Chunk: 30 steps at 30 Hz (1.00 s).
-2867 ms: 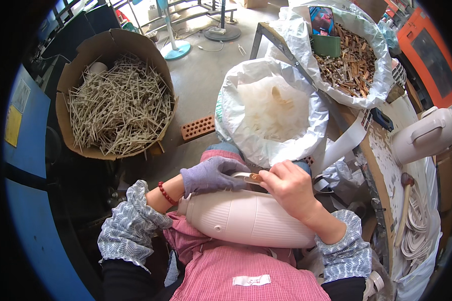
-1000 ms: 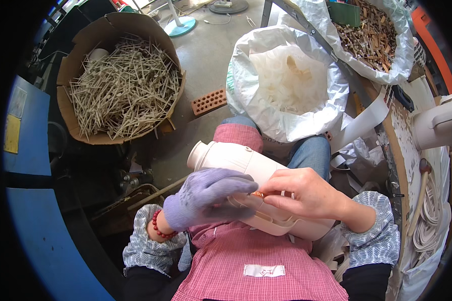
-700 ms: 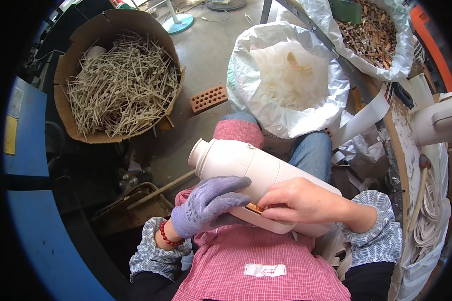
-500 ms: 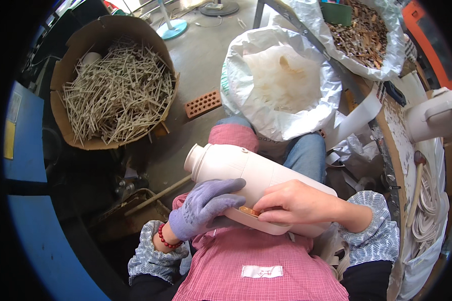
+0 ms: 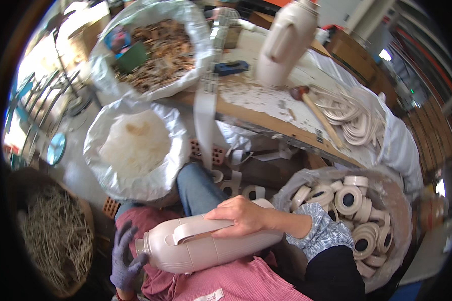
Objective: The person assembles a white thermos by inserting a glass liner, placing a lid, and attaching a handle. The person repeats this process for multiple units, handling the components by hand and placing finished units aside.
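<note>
A pale pink vacuum flask body (image 5: 196, 256) lies across my lap, its handle upward and its neck pointing left. My right hand (image 5: 241, 216), bare, is wrapped round the flask's handle (image 5: 198, 228) at its right part. Beside the neck, my left hand (image 5: 126, 256) in a purple glove has its fingers spread and holds nothing; its thumb is close to the neck, and I cannot tell if they touch.
On the workbench (image 5: 256, 118) stand another pink flask (image 5: 286, 45), a mallet (image 5: 319, 115) and coiled pale strips (image 5: 356, 113). Right of me, a bag (image 5: 404, 226) holds pale ring-shaped parts. Sacks (image 5: 93, 145) and a carton of thin sticks (image 5: 55, 236) are to the left.
My view has swung right toward the bench. The left hand has come off the flask's side to its neck, the right now grips the handle, and the brown piece at its fingers no longer shows.
</note>
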Tool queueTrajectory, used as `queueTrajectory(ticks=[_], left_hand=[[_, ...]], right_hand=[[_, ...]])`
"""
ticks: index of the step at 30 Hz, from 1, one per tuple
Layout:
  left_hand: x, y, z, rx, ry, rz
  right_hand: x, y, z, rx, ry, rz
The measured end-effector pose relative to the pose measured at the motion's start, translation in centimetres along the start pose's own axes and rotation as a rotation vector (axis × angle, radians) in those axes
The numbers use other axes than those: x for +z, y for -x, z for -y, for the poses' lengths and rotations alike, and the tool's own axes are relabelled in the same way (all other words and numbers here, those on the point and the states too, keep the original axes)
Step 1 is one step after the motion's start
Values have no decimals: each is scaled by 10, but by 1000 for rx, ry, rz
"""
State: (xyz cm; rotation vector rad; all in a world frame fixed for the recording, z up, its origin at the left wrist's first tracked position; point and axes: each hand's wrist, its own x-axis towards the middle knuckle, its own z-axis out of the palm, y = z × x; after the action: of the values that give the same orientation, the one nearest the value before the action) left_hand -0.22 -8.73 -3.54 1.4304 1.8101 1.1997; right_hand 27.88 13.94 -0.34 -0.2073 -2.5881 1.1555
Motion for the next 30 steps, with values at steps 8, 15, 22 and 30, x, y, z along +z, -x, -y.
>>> queueTrajectory(ticks=[8,15,22,30], left_hand=[[84,-53,-12,69,75,59],[57,-67,86,-88,308,-152],[43,-52,90,-235,605,-536],[-22,-4,142,-373,1049,-667]], right_hand=[[-23,62,0,374,-20,-220],[-82,350,-114,1617,851,-789],[-103,260,-57,1565,871,-700],[86,64,-22,165,-332,117]])
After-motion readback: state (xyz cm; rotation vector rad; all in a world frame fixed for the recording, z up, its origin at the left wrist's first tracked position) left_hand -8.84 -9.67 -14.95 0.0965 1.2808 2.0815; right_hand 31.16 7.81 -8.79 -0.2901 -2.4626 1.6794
